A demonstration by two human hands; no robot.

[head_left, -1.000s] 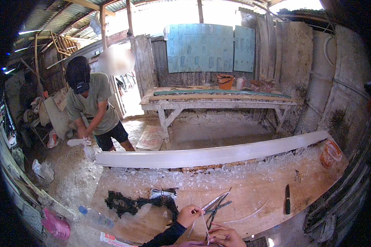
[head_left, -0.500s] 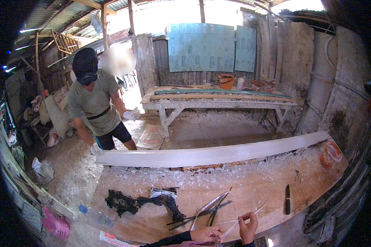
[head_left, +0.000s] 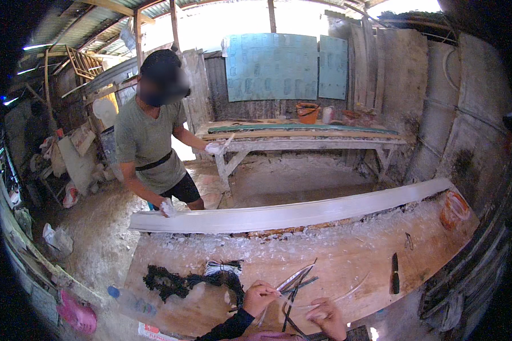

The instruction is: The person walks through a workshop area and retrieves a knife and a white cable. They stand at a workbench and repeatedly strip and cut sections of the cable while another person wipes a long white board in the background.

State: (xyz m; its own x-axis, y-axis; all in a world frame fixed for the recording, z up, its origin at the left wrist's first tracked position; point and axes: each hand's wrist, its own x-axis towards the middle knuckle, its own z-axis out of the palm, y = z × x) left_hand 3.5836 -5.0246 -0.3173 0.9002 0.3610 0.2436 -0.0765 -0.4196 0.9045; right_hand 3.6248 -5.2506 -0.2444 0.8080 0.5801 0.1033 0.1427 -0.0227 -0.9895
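My left hand (head_left: 260, 296) is closed at the near end of a pale flat strip (head_left: 293, 277) that slants up across several thin dark strips (head_left: 293, 304). My right hand (head_left: 327, 318) hovers near the table's front edge to its right, its fingers bent and smeared by motion. A thin whitish strip (head_left: 352, 288) curves away beyond that hand; whether the fingers hold it is unclear. Left of my hands lie bundles of black cord (head_left: 164, 282) and a white-and-black bundle (head_left: 224, 267). A black-handled knife (head_left: 395, 274) rests at the right.
A long white moulding (head_left: 290, 217) runs along the table's far edge. A co-worker (head_left: 153, 131) stands behind its left end, one gloved hand on it. An orange bucket (head_left: 454, 210) sits at the far right, a plastic bottle (head_left: 132, 301) at the left. Behind is another bench (head_left: 301, 143).
My left hand has moved up and left onto the pale strip; my right hand has dropped slightly left. The co-worker has stepped right and leaned over the moulding.
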